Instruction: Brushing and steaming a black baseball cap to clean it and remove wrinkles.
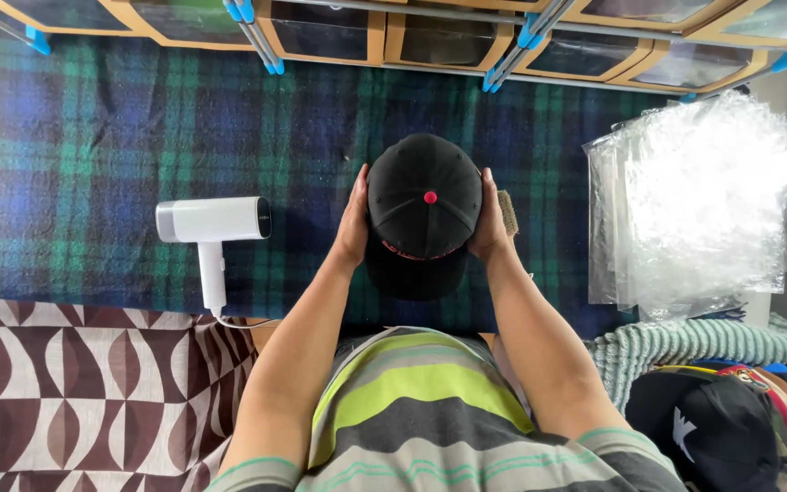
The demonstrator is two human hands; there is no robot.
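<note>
Cupping a black cap [424, 214] (red button on top), the left hand [353, 219] and right hand [488, 219] grip its sides.

Both forearms reach forward; the left hand [353, 223] and right hand [487, 223] cup opposite sides of the black cap [424, 214], fingers curved, grip closed on it.

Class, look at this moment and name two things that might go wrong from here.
1. The black baseball cap with a red top button is held only at its sides by the left hand and right hand; squeezing may dent its crown.
2. The white handheld steamer lies beside the left forearm; an elbow might knock it.
</note>
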